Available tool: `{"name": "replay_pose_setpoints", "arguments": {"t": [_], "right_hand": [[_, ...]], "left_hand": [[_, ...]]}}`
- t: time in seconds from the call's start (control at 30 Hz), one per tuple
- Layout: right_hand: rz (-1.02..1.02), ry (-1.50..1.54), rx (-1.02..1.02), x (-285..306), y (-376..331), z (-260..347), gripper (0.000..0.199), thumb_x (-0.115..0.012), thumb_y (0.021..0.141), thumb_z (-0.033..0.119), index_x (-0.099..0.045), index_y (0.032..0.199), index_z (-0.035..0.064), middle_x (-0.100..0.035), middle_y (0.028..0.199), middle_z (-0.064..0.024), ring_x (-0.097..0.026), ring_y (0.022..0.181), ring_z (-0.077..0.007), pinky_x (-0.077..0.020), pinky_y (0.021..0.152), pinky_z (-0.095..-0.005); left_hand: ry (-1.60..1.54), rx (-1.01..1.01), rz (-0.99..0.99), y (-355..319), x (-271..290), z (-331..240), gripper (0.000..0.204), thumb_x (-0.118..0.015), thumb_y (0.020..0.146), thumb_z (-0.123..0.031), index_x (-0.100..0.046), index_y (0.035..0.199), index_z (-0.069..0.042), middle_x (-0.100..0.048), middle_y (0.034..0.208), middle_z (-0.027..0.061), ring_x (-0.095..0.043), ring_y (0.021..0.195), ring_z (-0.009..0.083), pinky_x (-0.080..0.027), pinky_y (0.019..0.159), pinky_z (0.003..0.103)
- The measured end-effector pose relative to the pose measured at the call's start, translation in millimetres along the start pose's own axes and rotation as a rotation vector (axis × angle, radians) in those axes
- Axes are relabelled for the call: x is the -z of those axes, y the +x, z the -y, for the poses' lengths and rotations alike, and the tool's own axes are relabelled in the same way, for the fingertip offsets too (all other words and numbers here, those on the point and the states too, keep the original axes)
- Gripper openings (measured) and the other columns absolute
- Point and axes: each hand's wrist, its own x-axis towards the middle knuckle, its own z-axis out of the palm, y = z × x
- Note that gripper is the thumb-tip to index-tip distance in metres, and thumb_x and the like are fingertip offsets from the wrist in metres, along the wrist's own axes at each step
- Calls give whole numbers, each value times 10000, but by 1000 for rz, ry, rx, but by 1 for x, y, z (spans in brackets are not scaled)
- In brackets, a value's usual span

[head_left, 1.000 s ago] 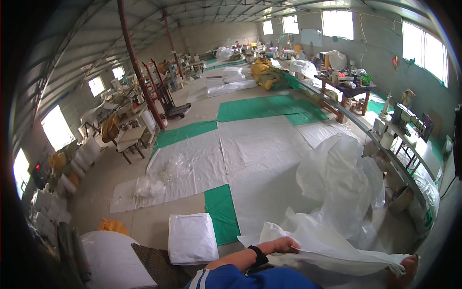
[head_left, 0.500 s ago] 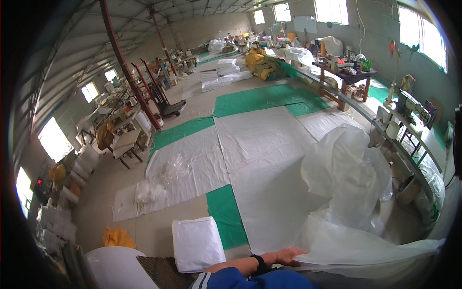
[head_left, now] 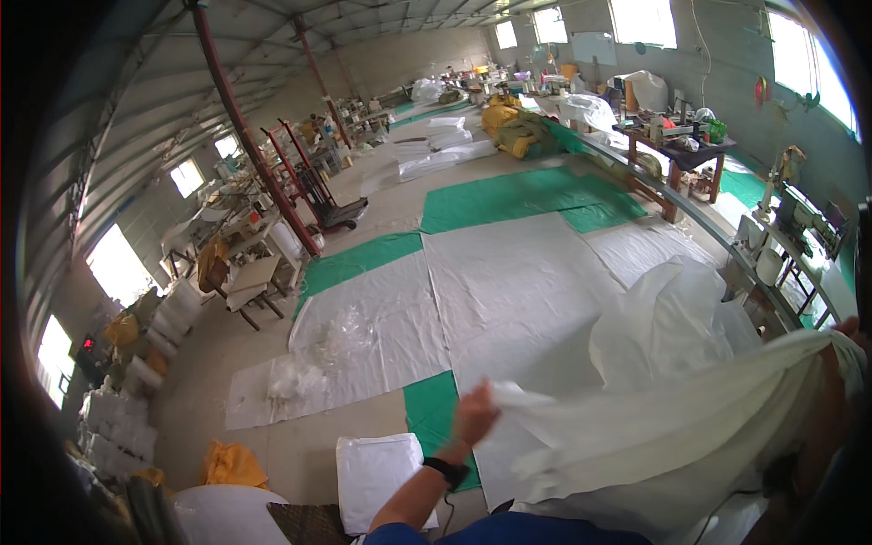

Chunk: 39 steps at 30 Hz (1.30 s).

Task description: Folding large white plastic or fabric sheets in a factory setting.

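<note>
My left hand (head_left: 475, 413) is closed on the near-left corner of a large translucent white plastic sheet (head_left: 672, 422). The sheet stretches across in front of me, gathered in folds toward the right. There my right hand (head_left: 850, 331), partly hidden by the sheet and the dark rim of the view, grips its other end. Beyond the raised edge, the loose bulk of the plastic (head_left: 658, 322) billows up in a crumpled heap over the floor. A folded white bundle (head_left: 377, 477) lies beside my left forearm, which has a black band at the wrist.
White sheeting (head_left: 518, 272) and green sheeting (head_left: 518, 195) cover the floor ahead. A long metal rail (head_left: 686, 213) runs along the right, near a sewing machine (head_left: 808, 222). A red hand truck (head_left: 313, 182) stands by a post at left. Clear plastic scraps (head_left: 336, 341) lie left of centre.
My left hand has risen, lifting the sheet's edge up and to the left. The right end of the sheet is higher too, and my right hand now shows more. The view has shifted slightly.
</note>
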Motion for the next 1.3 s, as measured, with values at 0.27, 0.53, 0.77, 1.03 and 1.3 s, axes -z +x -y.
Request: {"name": "replay_pose_setpoints", "arguments": {"t": [0.27, 0.53, 0.77, 1.03, 1.3], "right_hand": [[-258, 299, -392, -63, -16, -93, 315, -716, 693, -45, -543, 951, 6, -616, 859, -119, -580, 769, -197, -472, 715, -288], [12, 563, -235, -73, 7, -153, 291, -717, 685, -88, -527, 886, 6, -600, 811, -120, -563, 714, -154, -476, 625, -254], [39, 388, -169, -107, 17, -149, 245, -764, 681, -5, -566, 825, -3, -591, 724, -66, -557, 650, -130, -434, 580, -245], [93, 283, -107, -126, 23, -122, 233, -768, 688, 39, -579, 822, 13, -557, 671, -57, -525, 607, -138, -420, 568, -262], [68, 386, -384, -125, 41, -110, 225, -762, 719, 51, -578, 847, 28, -590, 782, 6, -531, 716, -85, -441, 684, -231]], "left_hand": [[465, 196, -686, 57, 154, -26, 507, -597, 767, -81, -499, 1260, -18, -553, 1223, 170, -494, 1172, 340, -364, 1016, 414], [-132, 507, 521, -61, 19, -123, 218, -534, 822, -162, -696, 946, -83, -677, 985, 113, -639, 939, 273, -500, 819, 371], [-1087, 200, 337, -17, 15, -198, 672, -607, 852, -412, -395, 1363, -30, -423, 1392, 122, -363, 1302, 249, -275, 1067, 368], [-342, 401, 209, -30, -55, -166, 293, -559, 877, -332, -617, 912, -46, -629, 841, 183, -598, 805, 391, -483, 711, 448], [-599, 462, 13, -24, -9, -90, 421, -695, 804, -295, -578, 1123, -47, -606, 1111, 164, -604, 977, 315, -482, 826, 365]]}}
